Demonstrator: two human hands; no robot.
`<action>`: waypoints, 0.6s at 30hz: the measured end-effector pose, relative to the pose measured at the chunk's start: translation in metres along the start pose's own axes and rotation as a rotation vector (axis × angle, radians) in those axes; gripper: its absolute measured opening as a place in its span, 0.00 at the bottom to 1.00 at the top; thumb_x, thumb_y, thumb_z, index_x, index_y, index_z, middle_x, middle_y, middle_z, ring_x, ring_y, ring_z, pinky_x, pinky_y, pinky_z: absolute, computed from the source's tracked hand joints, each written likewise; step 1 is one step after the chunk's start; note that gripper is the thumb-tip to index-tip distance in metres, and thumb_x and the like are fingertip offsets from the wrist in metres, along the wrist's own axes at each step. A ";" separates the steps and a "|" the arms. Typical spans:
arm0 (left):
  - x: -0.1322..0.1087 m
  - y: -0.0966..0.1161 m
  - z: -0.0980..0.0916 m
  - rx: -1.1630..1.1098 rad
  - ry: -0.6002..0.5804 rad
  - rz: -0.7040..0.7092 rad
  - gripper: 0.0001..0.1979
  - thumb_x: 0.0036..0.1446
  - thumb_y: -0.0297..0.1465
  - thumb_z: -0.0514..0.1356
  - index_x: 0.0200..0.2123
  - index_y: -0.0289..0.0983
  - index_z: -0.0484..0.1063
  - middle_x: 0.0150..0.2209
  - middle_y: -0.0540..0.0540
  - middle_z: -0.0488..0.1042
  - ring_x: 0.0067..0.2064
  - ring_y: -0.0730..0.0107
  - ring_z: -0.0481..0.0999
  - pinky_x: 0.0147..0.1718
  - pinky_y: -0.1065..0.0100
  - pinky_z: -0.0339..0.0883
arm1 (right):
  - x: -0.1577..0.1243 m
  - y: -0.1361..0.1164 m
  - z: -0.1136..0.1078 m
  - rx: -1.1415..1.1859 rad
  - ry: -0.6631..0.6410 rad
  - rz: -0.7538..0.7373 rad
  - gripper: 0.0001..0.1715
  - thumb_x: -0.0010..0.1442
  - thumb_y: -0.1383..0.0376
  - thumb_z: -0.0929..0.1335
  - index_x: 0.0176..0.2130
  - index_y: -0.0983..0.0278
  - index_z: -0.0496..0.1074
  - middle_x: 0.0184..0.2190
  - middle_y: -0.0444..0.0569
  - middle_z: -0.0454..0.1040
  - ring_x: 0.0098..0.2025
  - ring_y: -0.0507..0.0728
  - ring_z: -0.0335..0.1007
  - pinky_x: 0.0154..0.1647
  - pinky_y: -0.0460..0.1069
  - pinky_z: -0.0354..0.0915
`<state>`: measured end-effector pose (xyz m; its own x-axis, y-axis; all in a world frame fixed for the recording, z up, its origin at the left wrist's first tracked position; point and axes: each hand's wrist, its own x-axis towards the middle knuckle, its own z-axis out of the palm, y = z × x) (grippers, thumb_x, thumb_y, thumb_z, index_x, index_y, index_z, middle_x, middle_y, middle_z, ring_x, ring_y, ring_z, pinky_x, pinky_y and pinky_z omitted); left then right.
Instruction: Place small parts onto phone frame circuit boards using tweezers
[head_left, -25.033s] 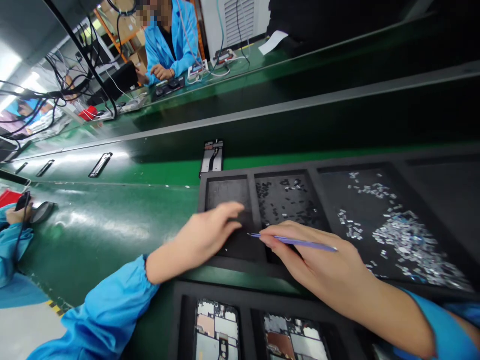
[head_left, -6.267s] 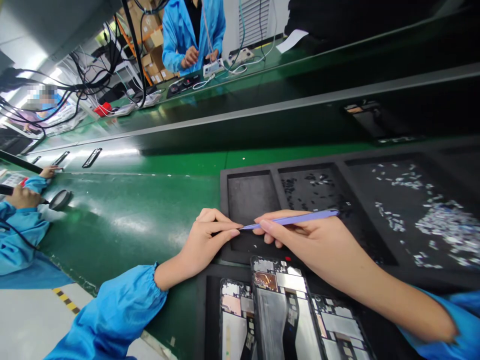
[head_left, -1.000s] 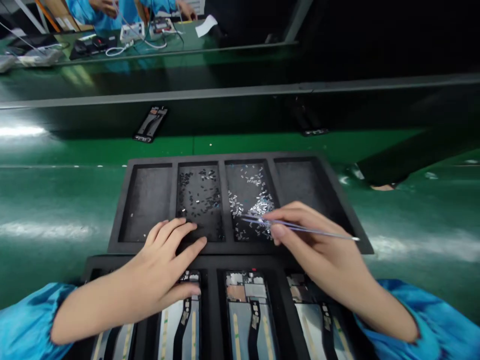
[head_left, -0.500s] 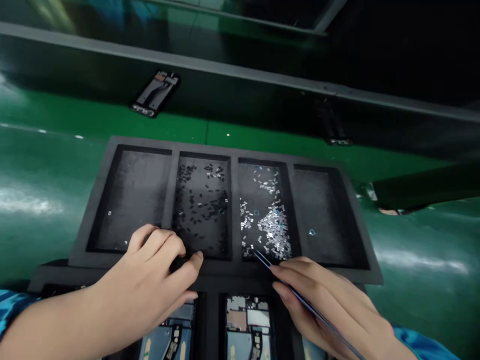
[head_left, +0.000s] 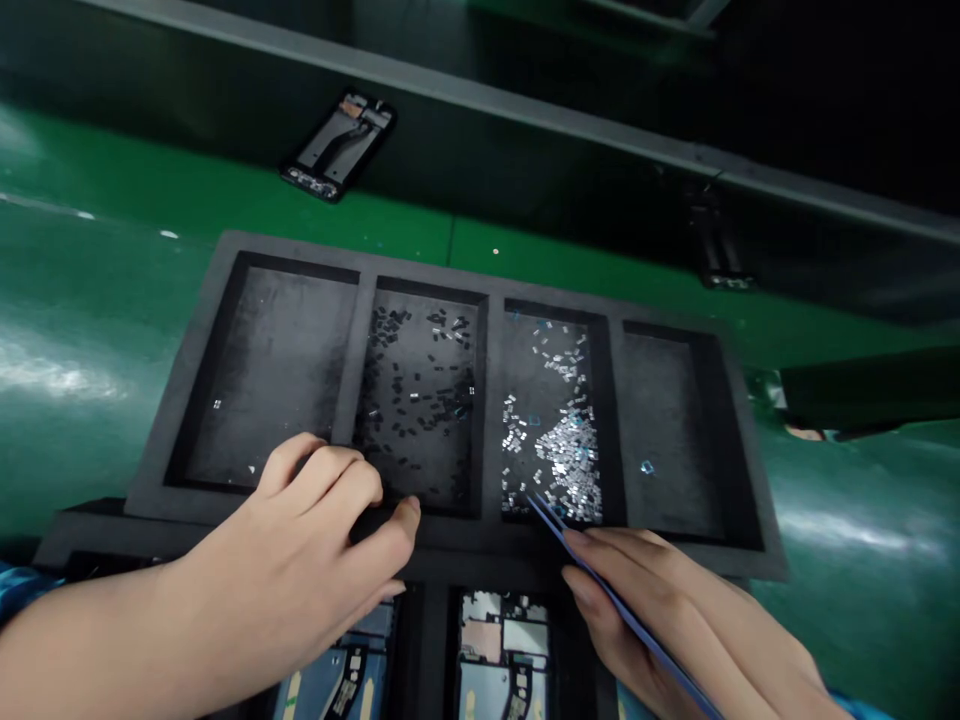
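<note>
My right hand (head_left: 675,600) is closed around a pair of blue tweezers (head_left: 622,612). Their tips reach into the third compartment of a black foam tray (head_left: 491,400), among small shiny silver pieces (head_left: 571,455); whether they pinch one, I cannot tell. My left hand (head_left: 315,540) lies over the tray's near rim with its fingers curled at the first two compartments and its thumb on the near side. Below the tray, opened phones (head_left: 504,660) with exposed circuit boards sit in black slots, partly covered by my hands.
Small black pieces (head_left: 405,430) lie scattered in the second compartment; the outer compartments hold a few tiny bits. Beyond the tray, a phone frame (head_left: 337,147) rests on the green surface (head_left: 90,310), with another dark one (head_left: 720,240) farther right. A grey rail (head_left: 480,95) crosses behind.
The view has shifted, so the tray and phones appear slightly farther right. Both hands keep nearly the same pose, and the tweezer tips stay at the near end of the third compartment.
</note>
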<state>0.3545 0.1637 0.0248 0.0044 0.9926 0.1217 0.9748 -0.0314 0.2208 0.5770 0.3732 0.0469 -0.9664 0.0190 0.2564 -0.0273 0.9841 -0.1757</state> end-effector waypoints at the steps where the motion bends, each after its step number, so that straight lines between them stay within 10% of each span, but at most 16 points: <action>1: 0.000 0.000 0.000 -0.001 -0.007 -0.004 0.22 0.64 0.43 0.65 0.55 0.38 0.70 0.42 0.43 0.70 0.48 0.49 0.68 0.52 0.47 0.56 | 0.000 0.000 0.000 0.013 -0.028 -0.003 0.11 0.69 0.72 0.68 0.51 0.71 0.73 0.38 0.57 0.83 0.39 0.61 0.83 0.45 0.53 0.79; 18: 0.001 -0.001 0.000 0.022 -0.009 0.002 0.21 0.64 0.42 0.64 0.55 0.38 0.70 0.42 0.41 0.70 0.48 0.48 0.68 0.51 0.47 0.58 | 0.004 -0.002 0.002 -0.020 -0.059 -0.129 0.09 0.70 0.76 0.66 0.48 0.74 0.74 0.40 0.58 0.83 0.40 0.63 0.81 0.40 0.57 0.76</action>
<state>0.3538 0.1644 0.0247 0.0087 0.9935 0.1132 0.9795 -0.0313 0.1990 0.5732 0.3714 0.0467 -0.9686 -0.1173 0.2192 -0.1473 0.9810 -0.1259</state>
